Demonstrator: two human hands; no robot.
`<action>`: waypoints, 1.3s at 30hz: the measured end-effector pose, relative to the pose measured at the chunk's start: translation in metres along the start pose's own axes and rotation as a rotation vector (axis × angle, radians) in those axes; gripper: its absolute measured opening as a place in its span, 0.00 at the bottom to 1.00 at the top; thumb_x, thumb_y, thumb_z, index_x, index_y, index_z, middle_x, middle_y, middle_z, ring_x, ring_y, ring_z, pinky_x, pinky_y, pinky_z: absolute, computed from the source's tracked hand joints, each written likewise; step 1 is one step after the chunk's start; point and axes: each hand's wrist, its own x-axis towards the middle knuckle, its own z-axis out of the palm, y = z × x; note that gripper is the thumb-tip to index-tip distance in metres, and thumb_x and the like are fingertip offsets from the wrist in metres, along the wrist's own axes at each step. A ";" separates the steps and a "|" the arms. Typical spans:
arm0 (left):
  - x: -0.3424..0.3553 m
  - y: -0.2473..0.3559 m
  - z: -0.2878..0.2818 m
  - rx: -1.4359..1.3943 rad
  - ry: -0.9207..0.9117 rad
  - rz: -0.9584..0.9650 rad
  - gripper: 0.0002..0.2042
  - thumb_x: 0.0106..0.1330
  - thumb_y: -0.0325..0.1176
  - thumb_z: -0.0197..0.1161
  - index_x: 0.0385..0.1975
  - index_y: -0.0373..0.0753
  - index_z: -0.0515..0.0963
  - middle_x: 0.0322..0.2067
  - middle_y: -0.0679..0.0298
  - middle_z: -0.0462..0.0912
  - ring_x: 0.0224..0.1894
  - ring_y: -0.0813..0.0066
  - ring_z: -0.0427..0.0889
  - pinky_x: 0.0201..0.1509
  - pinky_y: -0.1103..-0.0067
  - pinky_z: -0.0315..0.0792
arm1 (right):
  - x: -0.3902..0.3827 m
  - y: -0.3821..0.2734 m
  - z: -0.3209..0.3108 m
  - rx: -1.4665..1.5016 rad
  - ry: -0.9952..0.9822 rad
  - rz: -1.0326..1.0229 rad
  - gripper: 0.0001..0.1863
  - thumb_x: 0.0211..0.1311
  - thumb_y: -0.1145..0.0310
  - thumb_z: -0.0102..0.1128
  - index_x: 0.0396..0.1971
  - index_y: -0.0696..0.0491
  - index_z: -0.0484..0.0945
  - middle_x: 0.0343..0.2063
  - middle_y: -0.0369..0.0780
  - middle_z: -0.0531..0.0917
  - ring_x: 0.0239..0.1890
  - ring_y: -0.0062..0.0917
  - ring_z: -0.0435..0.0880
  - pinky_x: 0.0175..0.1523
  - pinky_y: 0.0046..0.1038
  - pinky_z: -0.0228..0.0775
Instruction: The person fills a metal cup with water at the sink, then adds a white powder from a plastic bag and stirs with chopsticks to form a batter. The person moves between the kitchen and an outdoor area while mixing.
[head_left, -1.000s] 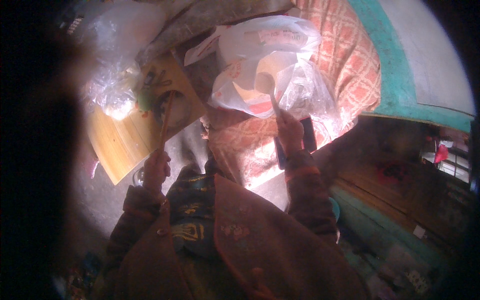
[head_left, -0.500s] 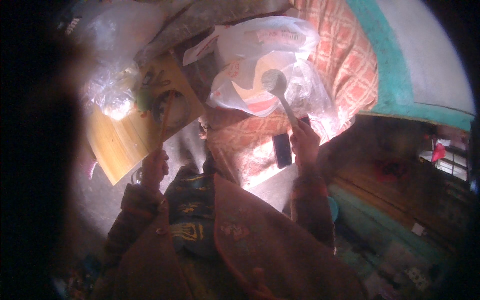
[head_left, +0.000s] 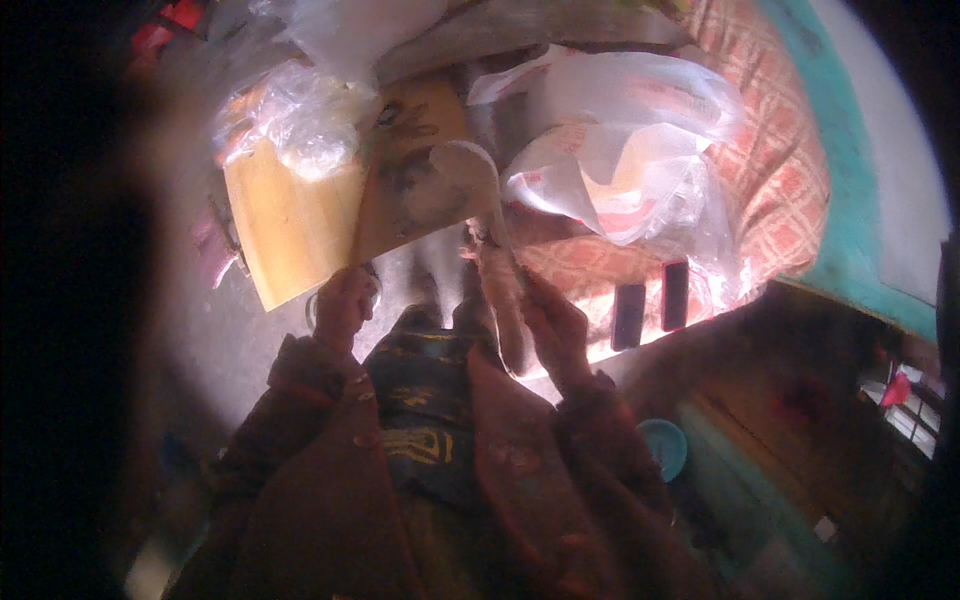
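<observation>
My left hand [head_left: 345, 305] is closed, low in front of the wooden table [head_left: 287, 225]; what it holds, if anything, I cannot make out. My right hand [head_left: 555, 325] grips the handle of a pale ladle [head_left: 466, 168], smeared by motion. The ladle's head is over the table's darker right part, where a round dish [head_left: 413, 195] shows dimly, partly behind it. Crumpled clear plastic [head_left: 310, 120] lies on the table's back left. White plastic bags [head_left: 600, 100] lie to the right on a patterned orange cloth [head_left: 785, 210].
Two dark phones [head_left: 628, 316] lie side by side on the cloth's front edge. A teal-bordered pale surface [head_left: 885, 170] runs along the right. A blue round basin [head_left: 660, 445] stands low at the right. My coat and dark patterned clothing fill the lower middle.
The view has shifted, placing the table and bags further right and higher. My right hand has swung the ladle leftward from over the bags to over the table. The stick in my left hand no longer shows clearly.
</observation>
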 end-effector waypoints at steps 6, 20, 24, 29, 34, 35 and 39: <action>-0.002 -0.013 -0.013 0.048 0.002 -0.027 0.13 0.70 0.41 0.52 0.31 0.38 0.72 0.13 0.69 0.69 0.11 0.84 0.62 0.13 0.84 0.53 | 0.029 0.064 0.042 -0.598 0.071 -0.311 0.20 0.56 0.71 0.59 0.49 0.39 0.80 0.24 0.39 0.75 0.24 0.35 0.78 0.27 0.35 0.71; 0.018 -0.018 -0.001 0.101 -0.112 -0.005 0.14 0.69 0.43 0.53 0.29 0.38 0.73 0.14 0.68 0.71 0.12 0.82 0.66 0.14 0.82 0.58 | 0.000 0.023 0.008 -0.138 0.165 -0.112 0.18 0.59 0.76 0.59 0.50 0.49 0.79 0.34 0.41 0.81 0.34 0.27 0.81 0.38 0.26 0.74; 0.021 -0.022 0.015 0.081 -0.209 -0.177 0.16 0.69 0.46 0.52 0.32 0.37 0.73 0.14 0.64 0.73 0.12 0.81 0.68 0.15 0.82 0.60 | -0.030 -0.010 -0.025 0.341 0.513 0.038 0.20 0.63 0.79 0.54 0.56 0.59 0.73 0.34 0.36 0.78 0.32 0.11 0.71 0.36 0.15 0.66; 0.035 -0.018 0.037 -0.018 -0.327 -0.352 0.21 0.69 0.55 0.49 0.39 0.40 0.72 0.18 0.64 0.76 0.15 0.79 0.69 0.17 0.80 0.63 | -0.012 -0.018 -0.060 0.037 0.656 0.116 0.20 0.65 0.74 0.52 0.57 0.58 0.70 0.23 0.30 0.69 0.24 0.10 0.67 0.27 0.14 0.60; 0.062 -0.021 0.040 -0.205 -0.339 -0.490 0.26 0.67 0.60 0.49 0.47 0.40 0.70 0.21 0.61 0.79 0.18 0.73 0.75 0.20 0.76 0.70 | 0.051 0.001 -0.076 0.126 0.503 0.328 0.22 0.63 0.74 0.48 0.57 0.60 0.69 0.28 0.37 0.75 0.22 0.16 0.71 0.26 0.17 0.65; 0.066 -0.024 0.034 -0.210 -0.377 -0.509 0.29 0.66 0.62 0.50 0.49 0.40 0.69 0.27 0.57 0.80 0.24 0.66 0.80 0.25 0.71 0.75 | 0.058 0.005 -0.077 0.243 0.476 0.288 0.25 0.64 0.71 0.48 0.61 0.60 0.64 0.35 0.41 0.80 0.22 0.19 0.73 0.27 0.19 0.67; 0.067 -0.048 0.005 -0.415 -0.477 -0.486 0.32 0.65 0.65 0.46 0.51 0.39 0.68 0.38 0.50 0.80 0.39 0.55 0.82 0.37 0.62 0.78 | 0.049 0.012 -0.063 0.312 0.551 0.219 0.25 0.69 0.55 0.49 0.56 0.59 0.65 0.33 0.45 0.82 0.15 0.18 0.70 0.19 0.19 0.64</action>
